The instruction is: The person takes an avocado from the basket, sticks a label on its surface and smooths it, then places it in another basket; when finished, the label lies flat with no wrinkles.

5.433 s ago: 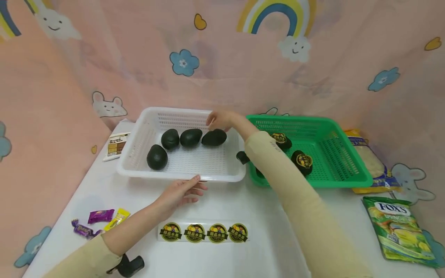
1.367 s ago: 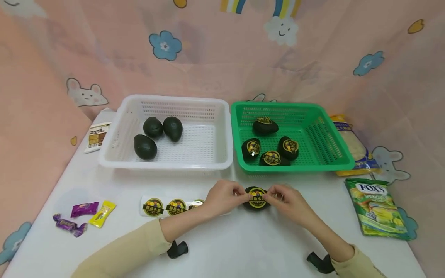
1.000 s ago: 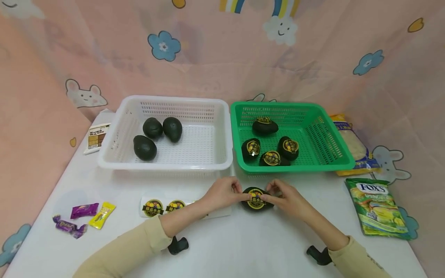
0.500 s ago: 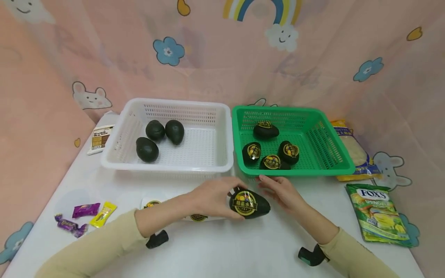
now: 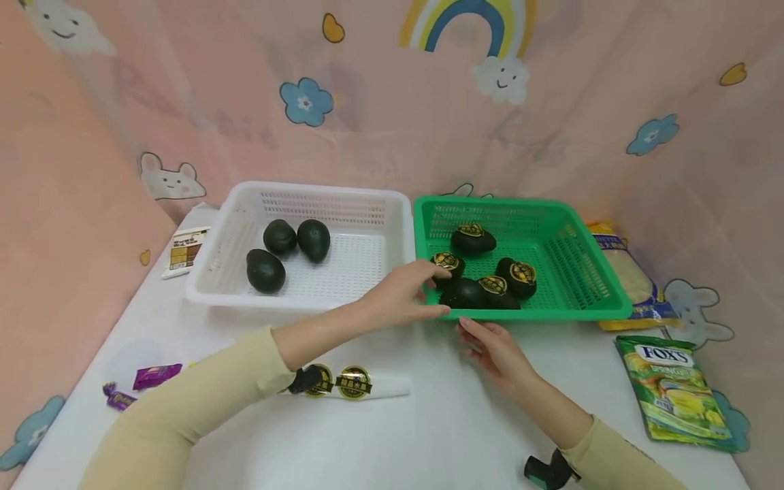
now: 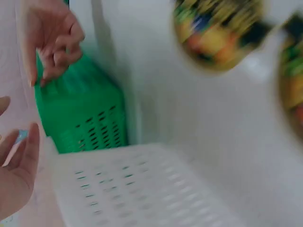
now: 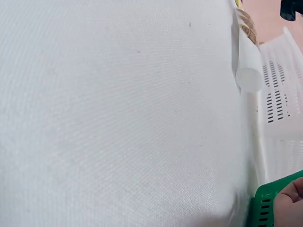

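My left hand hovers at the near left corner of the green basket, fingers apart and holding nothing. Just beyond it, a dark avocado lies against the front wall, no sticker showing on its visible side. Several avocados with black-and-gold stickers lie around it. With thumb and index finger, my right hand pinches the basket's front rim; the left wrist view also shows this right hand there. Three plain avocados sit in the white basket. A sticker strip lies in front, partly behind my left arm.
Wrapped sweets lie at the left, partly covered by my sleeve. A small packet sits beside the white basket. On the right are a yellow-and-blue bag and a green FOX'S bag. A pink patterned cloth rises behind.
An avocado left the white basket and got a sticker pressed on by both hands. My left hand carried it into the green basket and let go. My right hand has taken the green rim.
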`<state>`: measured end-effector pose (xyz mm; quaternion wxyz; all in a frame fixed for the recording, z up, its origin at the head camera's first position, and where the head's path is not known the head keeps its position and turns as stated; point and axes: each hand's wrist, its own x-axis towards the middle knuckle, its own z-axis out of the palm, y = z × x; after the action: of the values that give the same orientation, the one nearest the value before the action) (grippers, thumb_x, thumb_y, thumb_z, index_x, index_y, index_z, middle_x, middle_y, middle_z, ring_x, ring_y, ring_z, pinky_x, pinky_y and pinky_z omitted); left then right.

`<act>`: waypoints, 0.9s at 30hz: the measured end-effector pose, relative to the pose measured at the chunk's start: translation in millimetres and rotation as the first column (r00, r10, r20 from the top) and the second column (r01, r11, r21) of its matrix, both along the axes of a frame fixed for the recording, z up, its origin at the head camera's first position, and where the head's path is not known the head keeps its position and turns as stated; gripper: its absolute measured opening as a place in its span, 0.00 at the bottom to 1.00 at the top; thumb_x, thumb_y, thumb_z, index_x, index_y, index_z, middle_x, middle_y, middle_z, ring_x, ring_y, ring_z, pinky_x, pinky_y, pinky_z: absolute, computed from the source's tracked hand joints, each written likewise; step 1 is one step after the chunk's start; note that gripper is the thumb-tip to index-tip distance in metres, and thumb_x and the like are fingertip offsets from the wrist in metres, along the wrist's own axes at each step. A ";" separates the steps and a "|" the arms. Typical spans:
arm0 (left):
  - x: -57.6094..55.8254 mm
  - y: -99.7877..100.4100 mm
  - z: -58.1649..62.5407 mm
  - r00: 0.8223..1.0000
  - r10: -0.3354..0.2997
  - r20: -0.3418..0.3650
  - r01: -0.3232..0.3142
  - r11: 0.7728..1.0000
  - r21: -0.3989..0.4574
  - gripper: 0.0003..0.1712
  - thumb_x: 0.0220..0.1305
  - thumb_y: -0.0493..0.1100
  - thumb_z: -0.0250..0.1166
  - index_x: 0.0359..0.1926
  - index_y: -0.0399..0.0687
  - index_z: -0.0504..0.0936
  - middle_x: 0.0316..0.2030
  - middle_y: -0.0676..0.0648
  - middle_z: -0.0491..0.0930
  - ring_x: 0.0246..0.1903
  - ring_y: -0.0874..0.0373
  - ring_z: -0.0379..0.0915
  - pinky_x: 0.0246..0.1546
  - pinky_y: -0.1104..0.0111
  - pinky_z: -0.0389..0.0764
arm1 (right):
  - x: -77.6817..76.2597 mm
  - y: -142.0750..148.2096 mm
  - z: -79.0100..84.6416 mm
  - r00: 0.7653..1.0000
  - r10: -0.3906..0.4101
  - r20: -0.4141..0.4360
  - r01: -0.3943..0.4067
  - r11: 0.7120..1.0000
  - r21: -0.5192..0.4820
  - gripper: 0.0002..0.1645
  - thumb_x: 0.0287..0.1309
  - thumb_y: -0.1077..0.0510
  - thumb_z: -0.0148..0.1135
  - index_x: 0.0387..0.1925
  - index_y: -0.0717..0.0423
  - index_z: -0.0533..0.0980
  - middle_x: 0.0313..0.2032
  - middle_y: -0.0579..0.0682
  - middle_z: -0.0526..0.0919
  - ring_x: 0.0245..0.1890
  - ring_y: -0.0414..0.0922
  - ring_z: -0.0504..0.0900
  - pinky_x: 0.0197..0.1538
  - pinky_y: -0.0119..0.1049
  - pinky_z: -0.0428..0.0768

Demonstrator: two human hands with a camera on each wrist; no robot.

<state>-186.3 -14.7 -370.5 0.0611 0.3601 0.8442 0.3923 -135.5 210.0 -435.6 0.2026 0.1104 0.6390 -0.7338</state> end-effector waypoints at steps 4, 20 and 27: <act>28.2 -33.6 -24.5 0.981 -0.060 0.183 0.036 0.990 0.136 0.13 0.64 0.46 0.67 0.47 0.48 0.84 0.43 0.52 0.83 0.41 0.60 0.78 0.38 0.72 0.80 | 3.1 -5.8 5.4 0.989 0.146 0.005 -0.146 0.989 -0.007 0.09 0.66 0.52 0.61 0.42 0.52 0.82 0.41 0.45 0.84 0.43 0.41 0.77 0.45 0.32 0.77; 43.6 -116.6 -70.8 0.581 0.145 0.801 -0.558 0.788 0.262 0.33 0.67 0.62 0.59 0.51 0.35 0.82 0.46 0.42 0.83 0.47 0.52 0.78 0.49 0.64 0.79 | -171.5 -185.4 127.4 0.462 0.871 -0.167 -0.607 0.448 0.657 0.18 0.68 0.53 0.58 0.55 0.56 0.76 0.51 0.52 0.78 0.51 0.49 0.75 0.52 0.40 0.79; 46.2 -119.1 -72.6 0.589 0.123 0.799 -0.542 0.793 0.277 0.28 0.68 0.59 0.60 0.47 0.37 0.84 0.43 0.43 0.83 0.42 0.57 0.78 0.46 0.65 0.79 | -212.5 -239.2 65.0 0.483 0.874 -0.045 -0.471 0.303 0.828 0.35 0.62 0.50 0.65 0.67 0.53 0.65 0.66 0.55 0.67 0.59 0.49 0.72 0.49 0.40 0.80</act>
<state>-140.1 -133.8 -443.0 0.2290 -0.0021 0.6656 0.7103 -347.9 -29.2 -370.7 0.2707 -0.3040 0.8788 -0.2489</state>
